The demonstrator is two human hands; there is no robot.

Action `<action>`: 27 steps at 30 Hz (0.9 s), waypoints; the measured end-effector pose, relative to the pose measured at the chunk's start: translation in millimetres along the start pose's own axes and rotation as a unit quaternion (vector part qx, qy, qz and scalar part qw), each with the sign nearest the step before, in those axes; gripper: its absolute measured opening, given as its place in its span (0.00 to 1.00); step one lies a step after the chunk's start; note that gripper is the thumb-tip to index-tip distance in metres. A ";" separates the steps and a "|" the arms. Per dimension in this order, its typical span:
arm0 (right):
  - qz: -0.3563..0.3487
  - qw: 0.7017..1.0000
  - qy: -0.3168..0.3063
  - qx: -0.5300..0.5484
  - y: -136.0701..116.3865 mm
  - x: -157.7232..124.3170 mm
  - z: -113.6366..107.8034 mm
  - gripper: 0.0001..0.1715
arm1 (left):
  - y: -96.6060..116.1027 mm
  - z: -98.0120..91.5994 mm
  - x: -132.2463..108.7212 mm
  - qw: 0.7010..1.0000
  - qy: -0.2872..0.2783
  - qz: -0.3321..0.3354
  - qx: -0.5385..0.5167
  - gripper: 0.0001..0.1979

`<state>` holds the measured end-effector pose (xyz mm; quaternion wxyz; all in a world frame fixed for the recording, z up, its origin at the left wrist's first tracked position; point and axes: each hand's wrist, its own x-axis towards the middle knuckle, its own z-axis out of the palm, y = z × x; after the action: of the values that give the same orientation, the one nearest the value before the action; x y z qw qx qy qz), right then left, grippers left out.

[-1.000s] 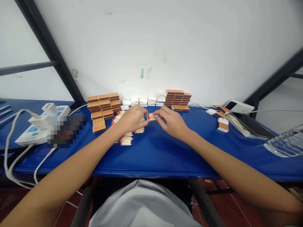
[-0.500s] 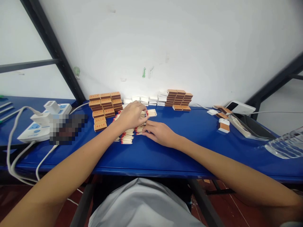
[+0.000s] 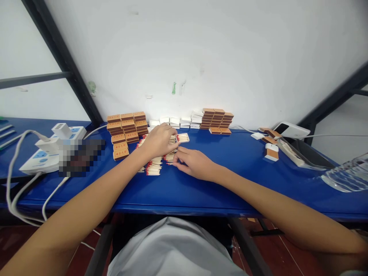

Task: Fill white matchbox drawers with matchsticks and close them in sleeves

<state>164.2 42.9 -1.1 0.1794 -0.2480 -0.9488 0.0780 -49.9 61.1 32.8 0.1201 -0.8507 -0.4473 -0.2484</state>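
Note:
My left hand (image 3: 161, 140) reaches over a pile of loose red-tipped matches (image 3: 153, 167), its fingers closed around the left end of a small white matchbox tray (image 3: 188, 138). Matches lie in the tray, their heads to the left. Lower and to the right, my right hand (image 3: 193, 163) rests on the table, with thumb and fingers curled together at the right ends of some matches. The fingertips seem to pinch matches, though how many is hidden. Part of the pile is covered by my left hand and wrist.
Stacked orange matchboxes (image 3: 126, 124) stand behind left, more stacked matchboxes (image 3: 217, 119) behind right. White trays (image 3: 174, 122) line the wall between them. A power strip (image 3: 43, 161) with cables lies left; a white device (image 3: 294, 130), loose boxes and a plastic bottle (image 3: 347, 174) lie right.
The whole view has shifted very slightly. My right hand's fingers have moved a little at the matches; my left hand stays at the tray.

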 end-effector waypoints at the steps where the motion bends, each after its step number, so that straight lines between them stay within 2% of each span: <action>1: -0.002 1.000 0.000 0.002 -1.1 -0.1 1.2 0.05 | 0.1 -0.2 0.1 1.000 -0.001 0.000 0.000 0.11; 6: -0.002 1.000 0.010 0.010 -0.2 0.3 4.3 0.06 | 1.6 -1.9 0.4 1.000 -0.006 -0.003 -0.003 0.11; 11: 0.012 1.000 -0.011 0.021 3.3 2.0 6.0 0.06 | 1.9 -1.6 0.2 1.000 -0.001 -0.003 -0.008 0.10; 16: 0.018 1.000 -0.021 0.011 3.7 -1.4 -3.1 0.06 | -1.0 0.8 0.2 1.000 -0.006 0.003 -0.011 0.12; 22: 0.055 0.995 0.061 -0.061 20.9 -9.2 -28.9 0.09 | 0.4 2.7 -0.3 0.999 -0.033 0.018 -0.015 0.12; 27: 0.101 0.981 0.105 -0.130 43.1 -9.3 -33.9 0.09 | 7.3 3.8 -0.5 0.997 -0.034 0.061 -0.021 0.10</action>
<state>203.8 77.6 17.2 0.2355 -0.3701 -0.8969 -0.0551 -43.0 58.2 29.4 0.1016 -0.8870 -0.3928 -0.2205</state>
